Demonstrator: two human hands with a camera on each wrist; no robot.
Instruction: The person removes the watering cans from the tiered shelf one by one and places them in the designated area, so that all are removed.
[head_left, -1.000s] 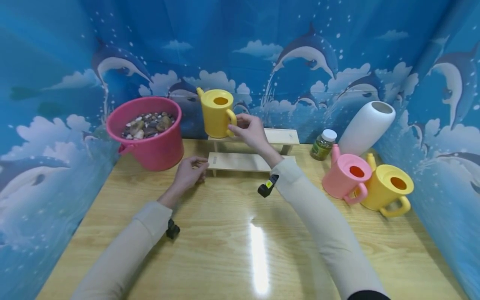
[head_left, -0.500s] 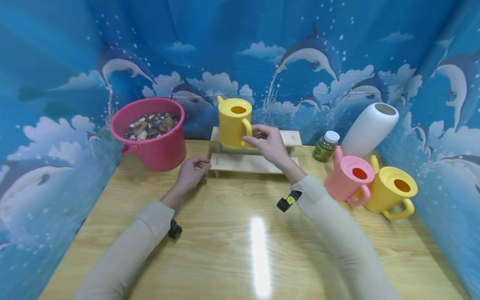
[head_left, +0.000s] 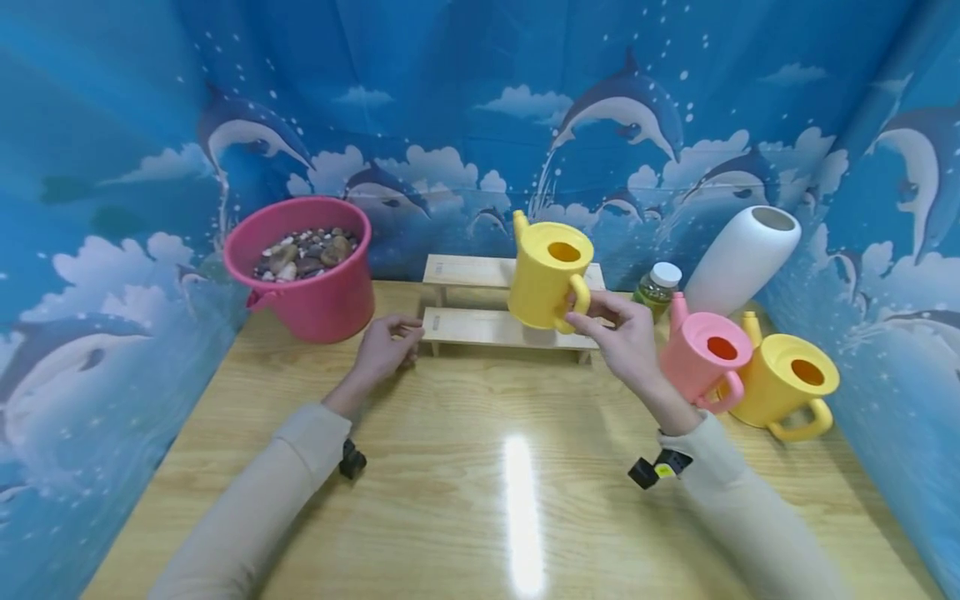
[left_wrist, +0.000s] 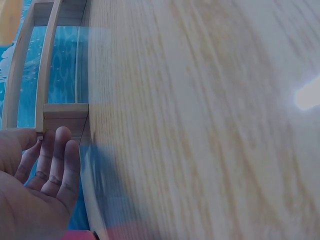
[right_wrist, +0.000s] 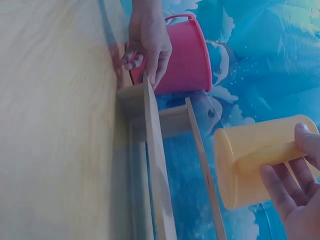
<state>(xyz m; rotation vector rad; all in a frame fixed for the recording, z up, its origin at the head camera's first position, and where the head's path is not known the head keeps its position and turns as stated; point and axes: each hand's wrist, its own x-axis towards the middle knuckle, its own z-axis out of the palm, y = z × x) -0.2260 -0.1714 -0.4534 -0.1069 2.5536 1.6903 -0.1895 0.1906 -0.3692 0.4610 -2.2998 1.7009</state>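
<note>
My right hand (head_left: pixel 626 337) grips the handle of a yellow watering can (head_left: pixel 543 283), holding it upright in front of the right part of a two-tier wooden shelf (head_left: pixel 472 325). Seen from the right wrist, the can's base and handle (right_wrist: pixel 267 157) show, with fingers and thumb around the handle. My left hand (head_left: pixel 384 350) pinches the left end of the shelf's lower board. The left wrist view shows the thumb and fingertips meeting at that board (left_wrist: pixel 44 85).
A pink bucket (head_left: pixel 318 308) of stones stands left of the shelf. On the right are a lidded jar (head_left: pixel 657 285), a white vase (head_left: pixel 742 262), a pink watering can (head_left: pixel 697 358) and another yellow watering can (head_left: pixel 780 383). A dolphin-print curtain hangs behind.
The yellow watering can has come off the left part of the upper board. My right hand has carried it rightward and nearer. The left hand stays at the shelf end.
</note>
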